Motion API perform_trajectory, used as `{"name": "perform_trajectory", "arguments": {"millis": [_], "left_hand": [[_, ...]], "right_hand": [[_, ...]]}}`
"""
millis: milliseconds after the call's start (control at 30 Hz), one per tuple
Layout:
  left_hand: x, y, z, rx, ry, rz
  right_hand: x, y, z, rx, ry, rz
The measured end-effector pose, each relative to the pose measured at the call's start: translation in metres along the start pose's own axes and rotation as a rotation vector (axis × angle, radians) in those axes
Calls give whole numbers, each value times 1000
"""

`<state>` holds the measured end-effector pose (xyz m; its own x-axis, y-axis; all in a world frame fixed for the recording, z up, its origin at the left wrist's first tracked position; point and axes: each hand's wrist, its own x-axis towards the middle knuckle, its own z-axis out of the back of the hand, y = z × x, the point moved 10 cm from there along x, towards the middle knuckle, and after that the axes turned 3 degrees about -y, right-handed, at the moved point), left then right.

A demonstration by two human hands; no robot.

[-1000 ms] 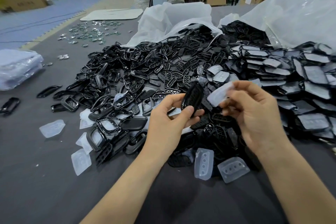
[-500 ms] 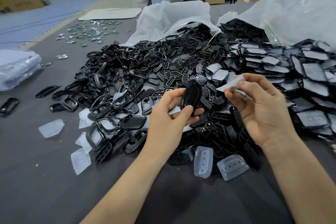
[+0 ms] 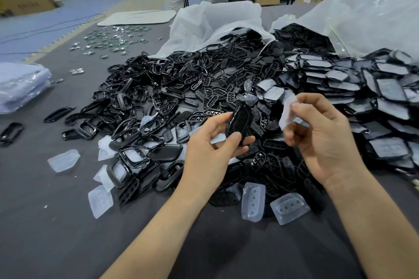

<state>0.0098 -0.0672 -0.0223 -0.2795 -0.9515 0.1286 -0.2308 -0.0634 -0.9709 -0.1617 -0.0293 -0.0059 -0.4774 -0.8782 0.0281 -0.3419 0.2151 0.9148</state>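
Two small parts are held up over the dark surface (image 3: 56, 222), just in front of the heap (image 3: 181, 88) of black frames and button plates. The left hand (image 3: 210, 142) has the black shell (image 3: 239, 123) on edge, its grip closed round it with the thumb on the near face and the fingers behind. The right hand (image 3: 324, 140) pinches the translucent pad (image 3: 289, 113) by its upper edge between thumb and forefinger, just beside the shell but apart from it.

The shell looks like light, stiff moulded plastic with a glossy rim, so it is likely to slip if squeezed on the faces. Holding it by the long edges, as now, should leave the open side free.

The pad looks soft and floppy, probably rubbery. It hangs and bends from the pinch, so it will likely sag or fold unless it is supported near two corners while being seated. It seems tacky rather than slippery and not fragile.

More clear pads (image 3: 253, 201) lie on the surface near the wrists, and a white bag (image 3: 215, 22) spills parts behind the heap.
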Motion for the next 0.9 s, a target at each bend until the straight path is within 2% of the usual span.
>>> {"name": "perform_trajectory", "arguments": {"millis": [600, 733, 900], "left_hand": [[0, 2, -2, -123, 38, 37], [1, 1, 2, -41, 3, 4], [2, 0, 18, 132, -133, -60]], "right_hand": [[-1, -8, -4, -118, 22, -21], [-2, -10, -8, -126, 49, -44], [-2, -12, -9, -139, 56, -34]]}}
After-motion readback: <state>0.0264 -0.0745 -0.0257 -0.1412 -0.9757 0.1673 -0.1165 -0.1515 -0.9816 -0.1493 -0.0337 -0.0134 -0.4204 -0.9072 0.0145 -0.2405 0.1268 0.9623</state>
